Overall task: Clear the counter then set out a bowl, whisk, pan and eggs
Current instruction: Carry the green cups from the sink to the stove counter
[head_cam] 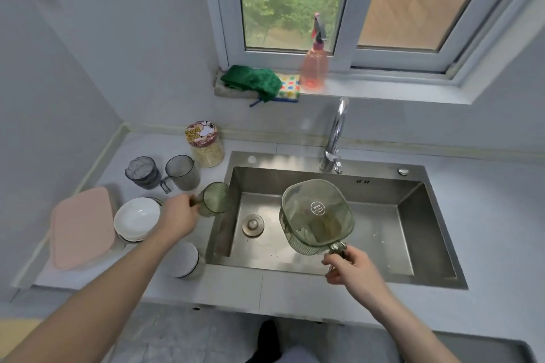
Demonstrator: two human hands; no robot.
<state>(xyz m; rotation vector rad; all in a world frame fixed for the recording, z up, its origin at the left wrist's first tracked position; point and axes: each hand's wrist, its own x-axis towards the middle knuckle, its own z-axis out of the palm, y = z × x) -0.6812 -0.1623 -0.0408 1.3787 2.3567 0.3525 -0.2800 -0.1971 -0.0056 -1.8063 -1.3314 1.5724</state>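
The right hand (351, 267) is closed around the handle of a green, see-through strainer basket (317, 215), holding it tilted over the steel sink (427, 227), its base turned up toward the window. The left hand (180, 215) is wrapped round the handle of a green ribbed cup (214, 199), tipped on its side right at the sink's left rim.

Just beside that hand on the counter (295, 289) sits a stack of white bowls (137, 219), and nearer the front edge a second small stack of bowls (185, 259). A pink board (82, 227) lies at the far left. Behind them stand two grey cups (181, 172), one with a handle, and a lidded jar (205, 143) of pale contents. The tap (336, 135) rises behind the basin. On the sill rest a green cloth (252, 81) and an orange spray bottle (315, 66).
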